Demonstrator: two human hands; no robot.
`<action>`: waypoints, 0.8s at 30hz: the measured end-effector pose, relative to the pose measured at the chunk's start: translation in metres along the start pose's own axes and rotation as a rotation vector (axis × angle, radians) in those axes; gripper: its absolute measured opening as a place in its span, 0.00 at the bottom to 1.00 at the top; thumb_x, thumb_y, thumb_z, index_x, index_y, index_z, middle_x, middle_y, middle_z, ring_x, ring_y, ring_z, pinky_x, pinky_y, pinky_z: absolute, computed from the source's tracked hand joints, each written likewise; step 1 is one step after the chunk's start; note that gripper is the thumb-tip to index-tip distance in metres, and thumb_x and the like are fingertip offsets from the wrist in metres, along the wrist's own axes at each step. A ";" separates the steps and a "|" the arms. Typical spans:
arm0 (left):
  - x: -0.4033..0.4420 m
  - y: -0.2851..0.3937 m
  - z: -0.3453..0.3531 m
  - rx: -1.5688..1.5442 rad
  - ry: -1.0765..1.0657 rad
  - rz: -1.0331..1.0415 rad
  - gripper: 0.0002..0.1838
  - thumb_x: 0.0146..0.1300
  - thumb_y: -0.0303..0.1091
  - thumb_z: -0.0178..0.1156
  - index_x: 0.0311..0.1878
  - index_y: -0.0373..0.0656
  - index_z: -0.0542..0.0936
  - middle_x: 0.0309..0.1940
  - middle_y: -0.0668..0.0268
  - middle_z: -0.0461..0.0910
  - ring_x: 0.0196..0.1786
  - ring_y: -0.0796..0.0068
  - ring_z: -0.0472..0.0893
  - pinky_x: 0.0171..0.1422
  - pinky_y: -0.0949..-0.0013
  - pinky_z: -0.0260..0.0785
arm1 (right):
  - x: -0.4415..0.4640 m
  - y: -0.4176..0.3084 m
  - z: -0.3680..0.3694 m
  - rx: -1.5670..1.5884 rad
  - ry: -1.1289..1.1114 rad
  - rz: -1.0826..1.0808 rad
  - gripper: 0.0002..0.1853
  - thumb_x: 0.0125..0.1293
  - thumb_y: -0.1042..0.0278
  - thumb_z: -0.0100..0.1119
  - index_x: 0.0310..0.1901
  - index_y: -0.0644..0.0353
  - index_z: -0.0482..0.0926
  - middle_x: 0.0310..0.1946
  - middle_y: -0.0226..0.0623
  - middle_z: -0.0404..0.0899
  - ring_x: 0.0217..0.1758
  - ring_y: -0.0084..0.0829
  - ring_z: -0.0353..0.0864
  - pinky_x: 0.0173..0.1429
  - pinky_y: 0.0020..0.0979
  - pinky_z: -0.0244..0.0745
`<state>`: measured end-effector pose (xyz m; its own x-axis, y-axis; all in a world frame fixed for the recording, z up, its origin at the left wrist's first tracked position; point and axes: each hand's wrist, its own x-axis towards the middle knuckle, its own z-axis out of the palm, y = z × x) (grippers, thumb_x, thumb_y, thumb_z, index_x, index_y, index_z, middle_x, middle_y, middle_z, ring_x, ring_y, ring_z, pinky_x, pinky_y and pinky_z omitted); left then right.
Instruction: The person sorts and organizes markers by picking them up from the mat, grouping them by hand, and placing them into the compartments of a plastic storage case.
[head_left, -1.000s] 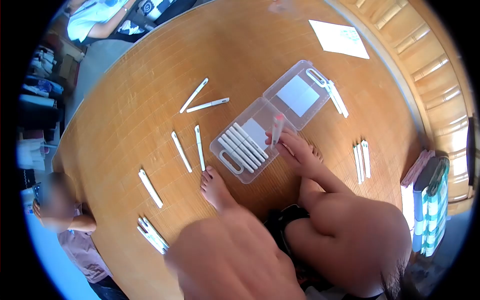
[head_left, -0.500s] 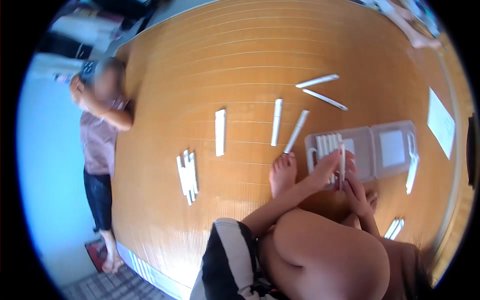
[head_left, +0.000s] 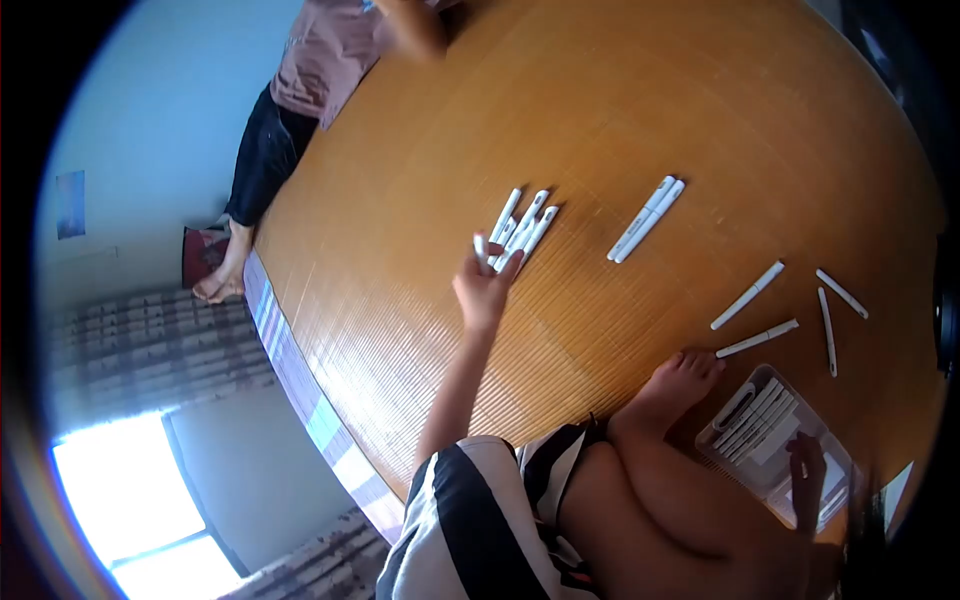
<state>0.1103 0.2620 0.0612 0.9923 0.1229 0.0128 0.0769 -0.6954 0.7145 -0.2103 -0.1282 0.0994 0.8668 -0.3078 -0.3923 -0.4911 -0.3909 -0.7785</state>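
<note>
My left hand (head_left: pixel 482 298) reaches out to a pile of white marker pens (head_left: pixel 530 236) on the mat. Its fingers are closed on one white marker pen (head_left: pixel 481 252), which stands tilted up at the pile's near side. My right hand (head_left: pixel 806 460) hovers over the clear plastic case (head_left: pixel 775 486), in shadow, with its fingers loosely apart and no pen visible in them. Inside the case, several white marker pens (head_left: pixel 752 418) lie side by side. My bare foot (head_left: pixel 680 385) rests beside the case.
Two white pens (head_left: pixel 646 220) lie together beyond the pile. Several loose pens, such as one single pen (head_left: pixel 748 296), lie near the case on the brown mat (head_left: pixel 590 120). Another person (head_left: pixel 325 60) lies along the mat's far-left edge. A bright window (head_left: pixel 140 500) is at lower left.
My view has turned left. My left hand has left the case and moved to the pile with a marker pen. The right hand stays by the case.
</note>
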 end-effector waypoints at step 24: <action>-0.052 0.121 0.094 -0.096 -0.642 0.728 0.14 0.31 0.28 0.64 0.24 0.43 0.70 0.18 0.62 0.71 0.22 0.62 0.71 0.25 0.65 0.65 | 0.026 -0.100 -0.040 -0.613 -0.051 -0.294 0.25 0.42 0.71 0.61 0.47 0.59 0.69 0.43 0.41 0.70 0.47 0.41 0.68 0.50 0.36 0.63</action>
<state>0.0769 0.1049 0.0811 0.6599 -0.7432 0.1101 -0.5558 -0.3843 0.7371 -0.1425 -0.1320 0.1867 0.9673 -0.0787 -0.2411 -0.1820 -0.8775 -0.4436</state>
